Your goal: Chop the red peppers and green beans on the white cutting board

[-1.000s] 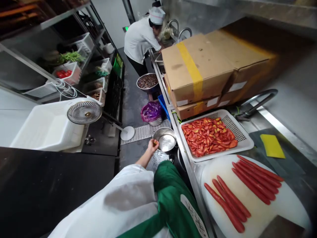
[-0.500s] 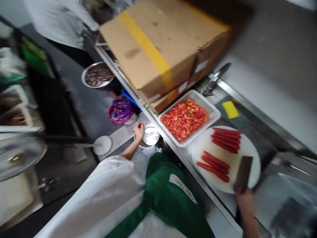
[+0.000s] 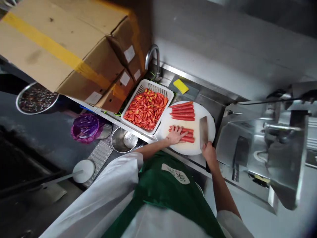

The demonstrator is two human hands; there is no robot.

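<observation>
A round white cutting board (image 3: 210, 127) carries two groups of long red carrots. My left hand (image 3: 175, 135) lies on the nearer group of carrots (image 3: 188, 139), its fingers spread over them and partly hiding them. My right hand (image 3: 209, 151) is closed around the handle of a cleaver (image 3: 203, 132). The cleaver's broad blade lies over the right part of the board, apart from the carrots. Farther back on the board, several more carrots (image 3: 183, 111) rest side by side. To the left, a white plastic basket (image 3: 168, 93) holds many cut red pieces.
Cardboard boxes (image 3: 81, 49) stand left of the basket, near a faucet (image 3: 153, 53). A yellow sponge (image 3: 181, 86) sits behind the board. Below the counter edge are a metal pot (image 3: 118, 140) and a purple bag (image 3: 85, 127). Another cleaver (image 3: 241, 150) lies on the right.
My left hand has moved from above the metal pot onto the nearer carrots. My right hand still holds the cleaver over the board's right side. The view has swung to the right.
</observation>
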